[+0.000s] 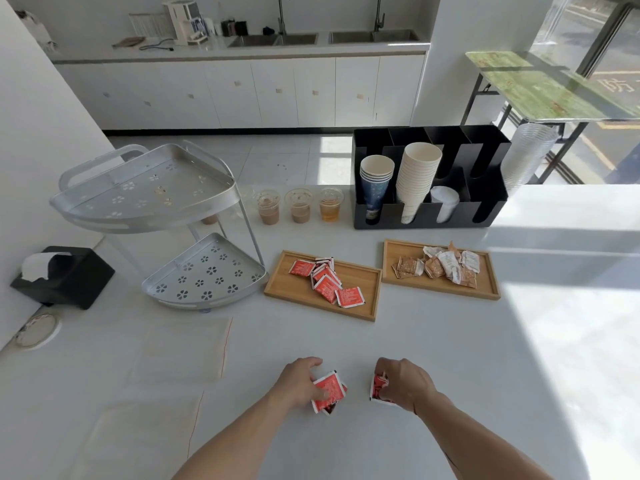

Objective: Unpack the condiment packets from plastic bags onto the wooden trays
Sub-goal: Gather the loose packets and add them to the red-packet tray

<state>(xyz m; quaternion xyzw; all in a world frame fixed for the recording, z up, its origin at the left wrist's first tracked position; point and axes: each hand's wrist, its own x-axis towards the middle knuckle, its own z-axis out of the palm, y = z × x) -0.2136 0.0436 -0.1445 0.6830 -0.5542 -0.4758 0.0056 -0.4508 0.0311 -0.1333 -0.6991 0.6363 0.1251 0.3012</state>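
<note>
Two flat clear plastic bags (pixel 183 348) lie at the left on the white table (pixel 450 358). A stack of red condiment packets (pixel 327 393) is grasped by the left hand (pixel 299 381), and a second red bunch (pixel 378 388) is clenched in the right hand (pixel 405 382). Both should be carried level and laid on the left wooden tray (pixel 294 289), beside the red packets (pixel 327 282) already there, not on the right wooden tray (pixel 491 289) with the brown packets (pixel 440 265).

Two trays lie ahead of you side by side — left tray (pixel 294 289), right tray (pixel 491 289) — cup organizer (pixel 429 216) behind them.
</note>
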